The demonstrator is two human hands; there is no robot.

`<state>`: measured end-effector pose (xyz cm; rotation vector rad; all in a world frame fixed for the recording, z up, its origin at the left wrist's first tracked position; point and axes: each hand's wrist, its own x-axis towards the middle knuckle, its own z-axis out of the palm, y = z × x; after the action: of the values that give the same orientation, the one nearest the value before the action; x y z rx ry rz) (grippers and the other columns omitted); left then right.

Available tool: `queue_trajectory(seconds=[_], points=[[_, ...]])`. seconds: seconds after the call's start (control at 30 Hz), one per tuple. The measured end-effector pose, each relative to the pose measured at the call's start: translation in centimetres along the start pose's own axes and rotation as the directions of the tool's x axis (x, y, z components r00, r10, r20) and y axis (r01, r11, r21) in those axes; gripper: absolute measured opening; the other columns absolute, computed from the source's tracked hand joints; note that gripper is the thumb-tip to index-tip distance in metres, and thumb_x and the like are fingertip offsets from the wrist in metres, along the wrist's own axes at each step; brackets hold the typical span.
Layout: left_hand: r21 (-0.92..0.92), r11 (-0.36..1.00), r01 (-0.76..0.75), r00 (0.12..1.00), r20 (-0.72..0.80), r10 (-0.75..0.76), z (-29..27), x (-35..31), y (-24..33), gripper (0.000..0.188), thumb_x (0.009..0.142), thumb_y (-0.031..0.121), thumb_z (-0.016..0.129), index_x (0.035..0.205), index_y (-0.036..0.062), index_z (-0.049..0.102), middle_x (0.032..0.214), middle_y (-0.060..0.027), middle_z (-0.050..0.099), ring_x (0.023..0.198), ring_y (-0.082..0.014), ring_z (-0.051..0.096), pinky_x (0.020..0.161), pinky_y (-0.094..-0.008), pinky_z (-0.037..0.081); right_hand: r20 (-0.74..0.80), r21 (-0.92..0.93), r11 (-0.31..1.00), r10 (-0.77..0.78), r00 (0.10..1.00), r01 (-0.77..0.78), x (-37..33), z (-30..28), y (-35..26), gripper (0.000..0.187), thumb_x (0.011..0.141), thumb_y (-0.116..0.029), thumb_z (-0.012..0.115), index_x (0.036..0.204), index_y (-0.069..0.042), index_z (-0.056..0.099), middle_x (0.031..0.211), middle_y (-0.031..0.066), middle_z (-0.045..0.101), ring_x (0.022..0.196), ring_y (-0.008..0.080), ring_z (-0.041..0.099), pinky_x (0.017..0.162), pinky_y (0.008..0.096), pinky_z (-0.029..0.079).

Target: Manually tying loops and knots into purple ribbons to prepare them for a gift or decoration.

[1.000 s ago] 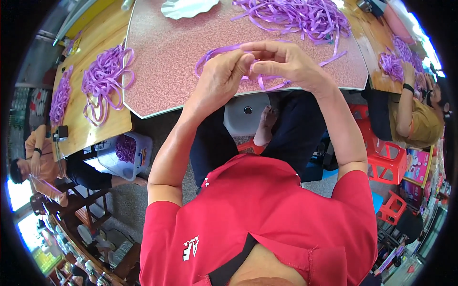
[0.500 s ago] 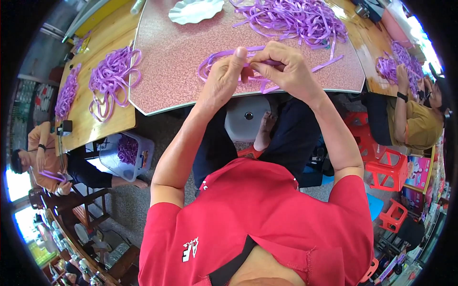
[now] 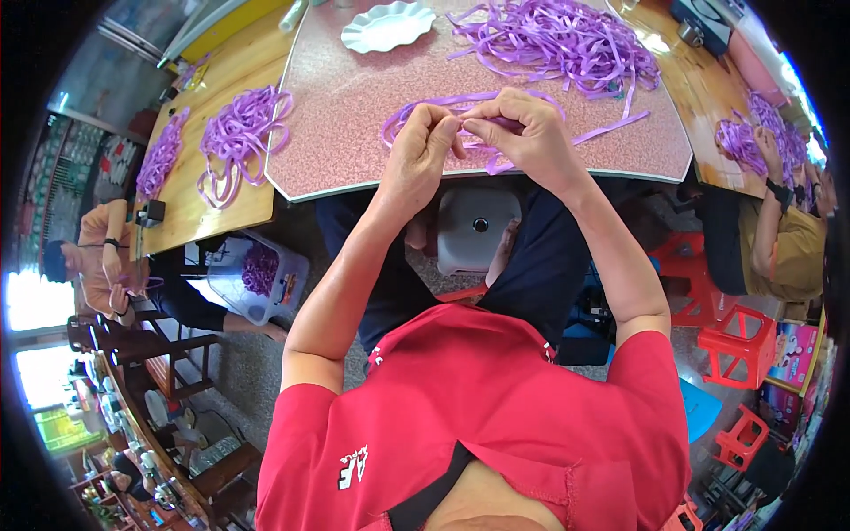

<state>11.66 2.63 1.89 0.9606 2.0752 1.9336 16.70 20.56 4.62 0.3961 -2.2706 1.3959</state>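
Observation:
My left hand [image 3: 427,146] and my right hand [image 3: 521,131] meet over the near edge of the pink speckled table [image 3: 341,115]. Thumbs and forefingers of both are pinched together, tip to tip, on a purple ribbon [image 3: 396,124]. Its loops curve out beyond both hands and lie on the tabletop. A loose end slants off to the right of my right hand. The exact spot where the ribbon passes between my fingertips is hidden by the fingers. Behind my hands lies a big tangled pile of purple ribbon [image 3: 567,44].
A white scalloped dish [image 3: 388,26] stands at the far left of the tabletop. More ribbon heaps [image 3: 239,133] lie on the wooden table [image 3: 212,221]. Below is a clear plastic tub [image 3: 297,274]. Co-workers sit at left and right, near red stools [image 3: 737,345].
The view has swung, shifting the table rightward. My left thumb, raised before, is now bent down against the forefinger, and my fingertips sit closer together.

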Motion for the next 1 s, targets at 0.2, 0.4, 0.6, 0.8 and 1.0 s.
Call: queue_trajectory(seconds=[0.2,0.4,0.6,0.8,1.0], points=[[-0.194,0.977,0.091,0.995,-0.023,-0.097,0.4,0.5,0.2,0.037,0.106,0.035,0.042,0.102,0.0001,0.055,0.081,-0.0044,0.058,0.075,-0.0112,0.054,0.072,-0.0264,0.045,0.005,-0.009,0.999,-0.051,0.999,0.051,0.1,-0.5,0.4,0.011,0.083,-0.005,0.073,0.094,-0.004,0.073,0.072,-0.0001,0.055,0.063,0.0077,0.048,0.056,0.025,0.039],[-0.095,0.988,0.126,0.988,0.098,-0.116,0.6,1.5,-0.7,0.043,0.105,0.038,0.042,0.09,0.0009,0.059,0.074,-0.0021,0.057,0.072,-0.0103,0.052,0.068,-0.0266,0.043,-0.005,-0.064,0.995,-0.072,0.997,0.071,0.3,-0.6,1.2,0.015,0.084,-0.004,0.072,0.098,-0.004,0.072,0.075,0.0013,0.056,0.066,0.0081,0.05,0.057,0.0242,0.041],[-0.047,0.999,0.028,0.999,0.029,-0.027,1.2,2.3,-2.5,0.032,0.106,0.029,0.042,0.097,0.0006,0.054,0.079,-0.0025,0.056,0.077,-0.0094,0.052,0.073,-0.0262,0.044,-0.015,-0.007,0.997,0.08,0.997,-0.081,0.4,-0.2,2.2,0.013,0.085,-0.005,0.072,0.097,-0.004,0.072,0.078,-0.0004,0.056,0.067,0.0067,0.05,0.058,0.0227,0.04],[-0.191,0.978,0.084,0.992,0.108,-0.065,0.3,3.4,-3.0,0.025,0.105,0.026,0.047,0.106,0.0004,0.05,0.085,-0.0032,0.056,0.083,-0.0099,0.052,0.077,-0.027,0.043,0.007,0.016,0.994,0.108,0.994,-0.108,1.3,-0.4,3.4,0.012,0.085,-0.005,0.072,0.097,-0.002,0.072,0.078,-0.0009,0.055,0.067,0.006,0.05,0.056,0.0231,0.038],[-0.1,0.961,0.258,0.943,0.241,-0.229,-1.0,4.3,-3.9,0.03,0.106,0.029,0.042,0.101,0.0013,0.054,0.089,-0.0045,0.057,0.086,-0.0131,0.056,0.087,-0.0289,0.045,0.011,-0.018,0.999,0.036,0.999,-0.036,2.5,-0.6,3.8,0.008,0.085,-0.002,0.071,0.093,0.0,0.071,0.078,-0.0002,0.056,0.068,0.0059,0.05,0.056,0.0228,0.038]])
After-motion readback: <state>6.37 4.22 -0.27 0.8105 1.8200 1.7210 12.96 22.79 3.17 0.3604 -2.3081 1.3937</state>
